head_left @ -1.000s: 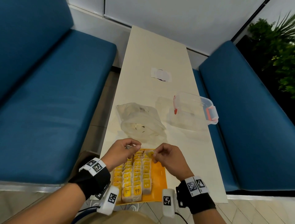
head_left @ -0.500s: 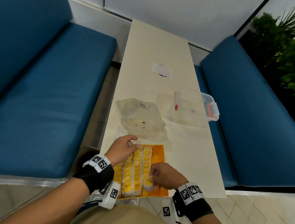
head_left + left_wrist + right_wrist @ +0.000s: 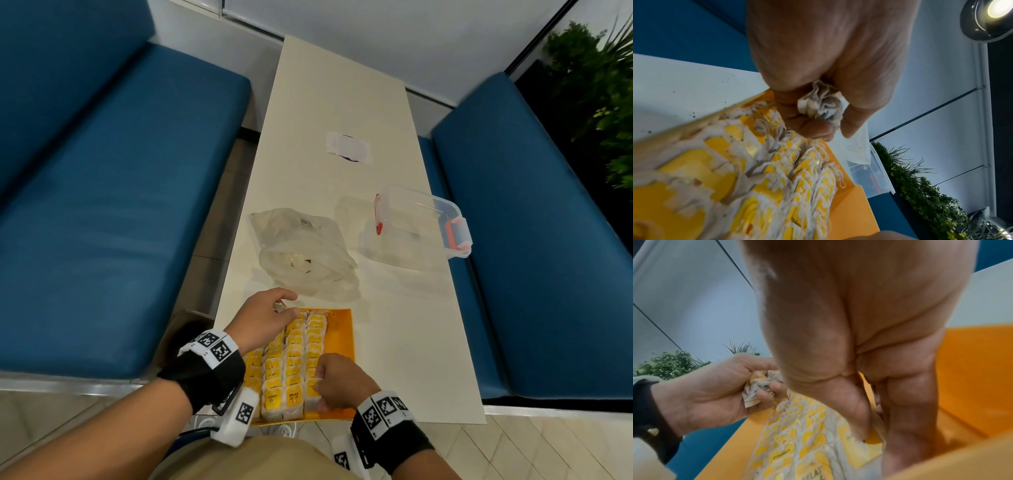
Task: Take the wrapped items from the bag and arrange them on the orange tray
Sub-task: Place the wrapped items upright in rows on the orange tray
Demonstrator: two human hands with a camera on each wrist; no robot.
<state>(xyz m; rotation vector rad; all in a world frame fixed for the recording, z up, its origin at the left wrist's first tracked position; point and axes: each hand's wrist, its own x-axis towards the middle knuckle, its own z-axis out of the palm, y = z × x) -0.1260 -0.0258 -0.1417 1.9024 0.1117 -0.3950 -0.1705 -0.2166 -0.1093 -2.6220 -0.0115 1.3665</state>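
The orange tray [image 3: 342, 329] lies at the table's near edge, holding three rows of white-and-yellow wrapped items [image 3: 294, 356]. My left hand [image 3: 270, 315] hovers over the tray's far left corner and grips a crumpled bundle of wrapped items [image 3: 822, 102], also visible in the right wrist view [image 3: 756, 386]. My right hand [image 3: 337, 383] is at the near end of the right row. Its thumb and curled fingers [image 3: 863, 410] pinch a wrapped item down there. The clear plastic bag [image 3: 301, 253] lies just beyond the tray, crumpled, its contents unclear.
A clear plastic container [image 3: 421, 222] with red latches sits at the table's right edge. A scrap of white paper [image 3: 347, 147] lies farther up the table. Blue benches flank both sides. The tray's right strip [image 3: 972, 369] is bare orange.
My right hand left the far end of the tray beside my left hand and came down to the near end of the right row with one wrapped item. The left hand stayed put.
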